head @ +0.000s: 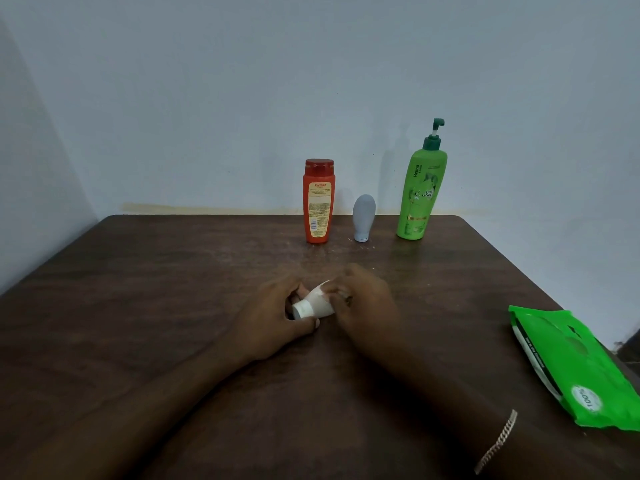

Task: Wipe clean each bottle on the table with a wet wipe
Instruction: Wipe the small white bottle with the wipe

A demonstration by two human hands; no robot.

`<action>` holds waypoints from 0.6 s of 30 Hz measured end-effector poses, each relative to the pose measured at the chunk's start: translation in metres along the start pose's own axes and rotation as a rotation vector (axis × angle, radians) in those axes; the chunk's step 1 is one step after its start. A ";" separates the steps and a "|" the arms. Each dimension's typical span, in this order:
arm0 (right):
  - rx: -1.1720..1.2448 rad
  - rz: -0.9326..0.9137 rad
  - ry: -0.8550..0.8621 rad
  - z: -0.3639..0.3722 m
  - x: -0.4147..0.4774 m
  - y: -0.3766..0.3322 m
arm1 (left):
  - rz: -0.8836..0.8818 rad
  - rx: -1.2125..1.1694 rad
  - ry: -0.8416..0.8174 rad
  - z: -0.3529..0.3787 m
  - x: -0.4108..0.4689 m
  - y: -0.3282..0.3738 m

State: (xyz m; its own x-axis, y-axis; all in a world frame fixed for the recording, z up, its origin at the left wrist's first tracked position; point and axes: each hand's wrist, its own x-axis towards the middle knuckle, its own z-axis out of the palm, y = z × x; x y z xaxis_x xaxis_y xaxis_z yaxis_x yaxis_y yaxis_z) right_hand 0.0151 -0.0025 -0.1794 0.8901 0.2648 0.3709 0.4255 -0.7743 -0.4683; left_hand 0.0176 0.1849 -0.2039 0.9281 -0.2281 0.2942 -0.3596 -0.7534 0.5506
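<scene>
Two hands meet at frame centre. The left hand point(277, 318) pinches the cap end of a small white bottle point(318, 302) tipped sideways just above the table point(166, 271), and the right hand point(362, 303) curls round its body. A green wipe pack point(571, 368) lies at lower right. Farther back stand an orange bottle point(318, 201), a grey tube point(363, 218) and a green pump bottle point(420, 192), well apart from the hands.

A small white bottle point(317, 303) lies tilted at center frame, cap toward lower left; above it stand 3 more: an orange bottle point(318, 202), a grey tube point(363, 216) on its cap, a green pump bottle point(420, 195).
</scene>
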 end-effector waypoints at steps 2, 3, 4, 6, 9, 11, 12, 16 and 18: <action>-0.026 -0.051 -0.061 0.002 -0.003 -0.006 | 0.003 0.003 0.001 0.000 0.000 0.000; -0.024 -0.061 -0.064 0.000 -0.002 -0.004 | 0.002 0.007 -0.001 0.000 -0.001 0.000; -0.020 -0.064 -0.049 -0.001 -0.002 0.000 | 0.001 0.009 0.001 0.000 -0.001 0.000; 0.000 -0.035 0.002 -0.004 0.001 0.011 | 0.003 -0.001 0.008 0.000 -0.001 0.000; 0.055 0.053 0.069 -0.008 0.003 0.023 | 0.002 -0.011 0.006 0.001 0.000 -0.001; 0.048 0.102 0.101 -0.005 0.003 0.024 | 0.001 -0.008 0.002 0.001 0.000 -0.001; 0.039 0.127 0.112 -0.002 0.002 0.023 | 0.004 -0.004 0.005 0.001 0.000 -0.001; -0.028 0.155 0.082 0.006 0.000 0.009 | 0.027 0.002 0.036 0.002 -0.001 0.000; -0.017 0.088 0.030 0.008 -0.005 0.001 | 0.030 0.010 0.037 0.002 -0.001 0.001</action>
State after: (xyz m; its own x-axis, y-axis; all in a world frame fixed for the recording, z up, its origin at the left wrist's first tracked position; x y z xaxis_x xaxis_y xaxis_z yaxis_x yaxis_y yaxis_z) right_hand 0.0129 -0.0001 -0.1886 0.9186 0.1784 0.3527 0.3428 -0.8037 -0.4863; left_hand 0.0168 0.1830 -0.2054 0.9128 -0.2280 0.3388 -0.3860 -0.7525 0.5336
